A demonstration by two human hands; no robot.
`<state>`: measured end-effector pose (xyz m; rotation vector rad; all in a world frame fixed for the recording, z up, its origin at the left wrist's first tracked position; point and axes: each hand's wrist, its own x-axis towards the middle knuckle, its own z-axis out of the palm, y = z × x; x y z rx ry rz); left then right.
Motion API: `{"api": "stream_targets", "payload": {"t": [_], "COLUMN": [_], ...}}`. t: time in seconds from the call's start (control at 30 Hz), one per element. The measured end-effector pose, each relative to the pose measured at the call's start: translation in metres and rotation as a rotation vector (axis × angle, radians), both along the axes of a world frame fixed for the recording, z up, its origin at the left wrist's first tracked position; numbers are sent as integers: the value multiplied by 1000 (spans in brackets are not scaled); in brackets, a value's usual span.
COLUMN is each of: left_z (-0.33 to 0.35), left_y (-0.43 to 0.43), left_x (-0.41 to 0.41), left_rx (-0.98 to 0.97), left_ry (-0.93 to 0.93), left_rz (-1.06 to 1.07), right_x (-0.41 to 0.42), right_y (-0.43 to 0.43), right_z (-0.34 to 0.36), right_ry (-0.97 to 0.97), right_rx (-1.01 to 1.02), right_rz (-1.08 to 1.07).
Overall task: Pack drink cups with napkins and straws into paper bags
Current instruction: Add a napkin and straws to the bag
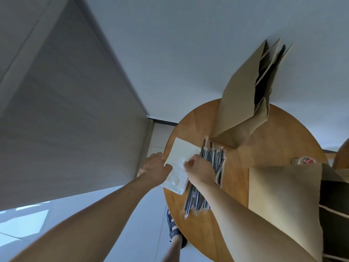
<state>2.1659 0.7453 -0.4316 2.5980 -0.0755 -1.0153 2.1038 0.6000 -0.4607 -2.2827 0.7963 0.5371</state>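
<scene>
Two bare forearms reach out from the camera over a round wooden table (264,154), where a person works at the napkin stack (178,178) lying near the table's left edge. The left hand (157,170) grips the stack's near side, apparently to pin it down, while the right hand (198,168) pinches the crumpled top napkin (184,160), seemingly to peel off a single sheet. The wrapped straws (212,161) lie just beside the napkins, partly under the right wrist, likely kept within easy reach. One paper bag (283,195) waits close on the right; more bags (243,103) stand open at the far edge. No drink cup can be made out.
</scene>
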Motion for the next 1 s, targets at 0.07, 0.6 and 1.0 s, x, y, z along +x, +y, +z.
{"api": "stream_targets", "payload": {"t": [0.07,0.6,1.0], "left_z": [-2,5,16], "left_y": [-2,-22,-40], "left_x": [2,-1,-22], "left_rx": [-64,-401,-412], "left_ry": [-1,164,149], "left_rz": [64,384,416], "right_x": [-5,-48,-92], "right_y": [-1,-31,-51], "right_z": [3,-1,-28], "right_ry": [-73,-295,23], "right_rx": [93,-9,-289], "right_rz": [-15,-153,-53]}}
